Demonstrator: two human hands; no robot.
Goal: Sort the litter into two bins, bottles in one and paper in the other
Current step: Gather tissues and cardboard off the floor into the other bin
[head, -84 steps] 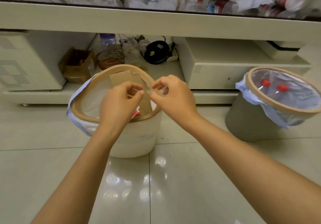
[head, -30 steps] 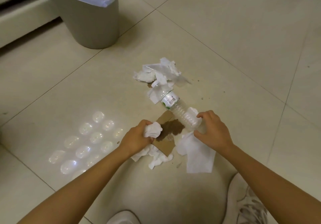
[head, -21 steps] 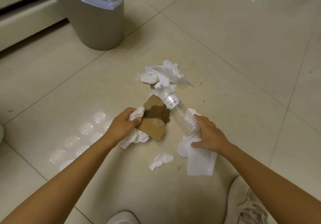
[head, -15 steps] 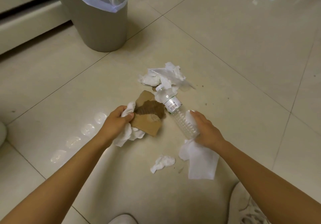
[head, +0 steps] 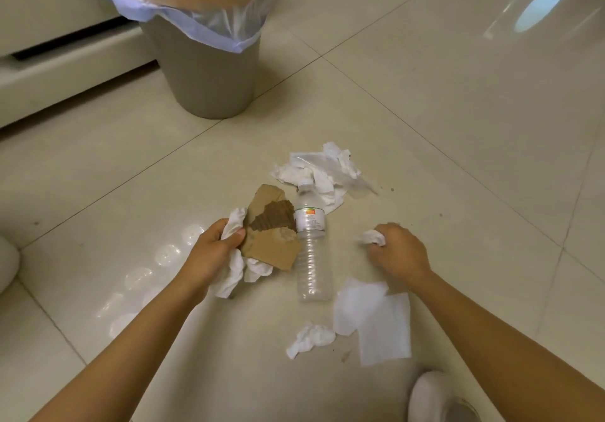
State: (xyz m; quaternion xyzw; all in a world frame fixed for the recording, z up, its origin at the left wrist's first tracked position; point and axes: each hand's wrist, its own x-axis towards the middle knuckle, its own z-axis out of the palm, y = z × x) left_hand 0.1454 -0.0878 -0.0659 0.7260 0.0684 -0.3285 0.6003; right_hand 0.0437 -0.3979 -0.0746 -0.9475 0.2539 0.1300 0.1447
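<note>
While the left hand (head: 217, 244) grips cardboard (head: 270, 230) plus tissue and the right hand (head: 394, 251) clenches a wad (head: 371, 237), that overstuffed bundle could easily drop pieces.

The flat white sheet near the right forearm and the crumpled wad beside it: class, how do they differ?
The flat sheet lies spread out and squarish; the crumpled wad is balled and irregular. The sheet covers more floor than the wad. Both are white paper, lying loose on the tiles, in neither hand.

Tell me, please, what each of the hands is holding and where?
Left hand: cardboard piece by its left edge, plus crumpled tissue. Right hand: small tissue wad, pinched in fingers.
</note>
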